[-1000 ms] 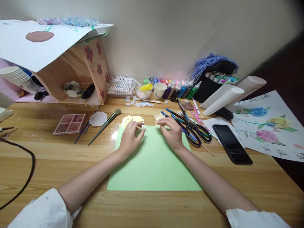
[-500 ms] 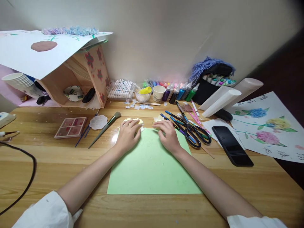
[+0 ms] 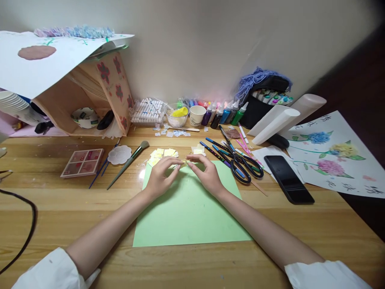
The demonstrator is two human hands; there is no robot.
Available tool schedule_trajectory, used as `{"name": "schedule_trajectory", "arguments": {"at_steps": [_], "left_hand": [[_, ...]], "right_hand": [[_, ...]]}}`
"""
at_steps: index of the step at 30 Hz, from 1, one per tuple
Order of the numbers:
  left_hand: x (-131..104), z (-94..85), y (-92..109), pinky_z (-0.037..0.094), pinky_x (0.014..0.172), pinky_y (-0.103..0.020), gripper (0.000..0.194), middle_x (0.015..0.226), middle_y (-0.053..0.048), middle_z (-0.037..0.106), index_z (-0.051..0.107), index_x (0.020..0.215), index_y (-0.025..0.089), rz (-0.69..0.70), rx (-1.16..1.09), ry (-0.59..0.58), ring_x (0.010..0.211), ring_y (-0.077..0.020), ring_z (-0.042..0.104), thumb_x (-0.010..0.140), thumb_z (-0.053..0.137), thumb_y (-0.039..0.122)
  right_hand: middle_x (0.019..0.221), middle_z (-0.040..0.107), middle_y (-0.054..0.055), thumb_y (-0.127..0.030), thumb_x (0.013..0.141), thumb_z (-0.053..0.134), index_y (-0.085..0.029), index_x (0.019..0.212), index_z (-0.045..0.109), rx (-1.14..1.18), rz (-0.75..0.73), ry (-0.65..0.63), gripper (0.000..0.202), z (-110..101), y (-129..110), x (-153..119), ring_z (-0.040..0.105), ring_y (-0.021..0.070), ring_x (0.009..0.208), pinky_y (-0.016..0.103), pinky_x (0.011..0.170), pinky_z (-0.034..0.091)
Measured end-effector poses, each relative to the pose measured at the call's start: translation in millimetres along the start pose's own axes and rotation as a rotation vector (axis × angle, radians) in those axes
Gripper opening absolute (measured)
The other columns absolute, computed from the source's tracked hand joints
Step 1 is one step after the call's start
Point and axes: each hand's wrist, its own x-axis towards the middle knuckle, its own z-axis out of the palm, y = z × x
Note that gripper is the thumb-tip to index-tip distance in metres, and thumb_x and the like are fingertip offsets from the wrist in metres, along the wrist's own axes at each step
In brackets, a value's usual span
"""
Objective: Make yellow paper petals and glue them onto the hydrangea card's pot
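My left hand (image 3: 162,175) and my right hand (image 3: 208,175) meet over the far edge of a light green sheet of paper (image 3: 189,216). Their fingertips pinch a small yellow paper piece (image 3: 184,161) between them; most of it is hidden by the fingers. Just beyond my left hand lie several yellow paper squares (image 3: 169,152), loosely spread on the wood. Past my right fingers is a small stack of pale cream paper squares (image 3: 198,149). Both wrists hover over the green sheet.
Black-handled scissors (image 3: 240,162) lie among pens at the right, beside a phone (image 3: 288,179). Leftward are a thick brush (image 3: 128,165), a flower-shaped palette (image 3: 119,155) and a pink palette box (image 3: 82,162). A paper cup (image 3: 197,115) and paint bottles (image 3: 218,117) line the wall.
Both hands have drawn together from the paper piles, and a small yellow piece now sits between the fingertips. The yellow squares on the left are uncovered. The view has shifted slightly.
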Motion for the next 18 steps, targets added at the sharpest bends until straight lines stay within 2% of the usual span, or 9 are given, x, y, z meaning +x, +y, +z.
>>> {"name": "schedule_trajectory", "arguments": {"at_steps": [4,9,12,16,18], "left_hand": [[-1.3,3.8,0.6,0.049,0.075,-0.03,0.01,0.087,-0.005,0.067,0.063,0.089,0.019,-0.108,-0.104,-0.002,0.083,-0.0157,0.061,0.084,0.055,0.025],[-1.5,7.5,-4.6,0.051,0.073,-0.028,0.016,0.09,-0.005,0.065,0.06,0.092,0.018,-0.254,-0.212,0.004,0.08,-0.014,0.061,0.081,0.06,0.03],[-0.7,7.5,-5.1,0.051,0.074,-0.027,0.015,0.091,-0.004,0.064,0.06,0.091,0.018,-0.27,-0.218,0.006,0.079,-0.0128,0.061,0.081,0.06,0.03],[-0.2,6.7,-5.1,0.05,0.071,-0.026,0.013,0.09,-0.003,0.064,0.06,0.09,0.018,-0.277,-0.216,0.016,0.076,-0.0118,0.06,0.081,0.06,0.028],[-0.5,6.5,-5.6,0.05,0.071,-0.026,0.011,0.088,-0.003,0.064,0.06,0.089,0.018,-0.278,-0.216,0.03,0.076,-0.0123,0.06,0.082,0.059,0.027]], "right_hand": [[0.087,0.067,0.005,-0.035,0.084,0.056,-0.019,0.085,0.065,0.077,0.06,-0.04,0.018,2.3,3.1,-0.3,0.061,0.0173,0.082,0.03,0.076,0.049],[0.08,0.066,0.004,-0.034,0.08,0.06,-0.018,0.08,0.063,0.086,0.111,-0.018,0.016,2.0,6.1,0.3,0.059,0.0162,0.075,0.029,0.071,0.047],[0.079,0.064,0.003,-0.033,0.08,0.059,-0.018,0.079,0.06,0.091,0.128,-0.011,0.014,2.0,6.8,0.1,0.058,0.0158,0.075,0.028,0.07,0.046],[0.075,0.06,0.001,-0.03,0.081,0.057,-0.019,0.077,0.057,0.072,0.12,0.06,0.012,2.3,7.5,-0.5,0.055,0.0143,0.07,0.026,0.066,0.045],[0.072,0.06,0.001,-0.029,0.08,0.058,-0.018,0.075,0.057,0.019,0.129,0.047,0.011,2.3,6.2,-1.3,0.053,0.0133,0.065,0.025,0.062,0.043]]}}
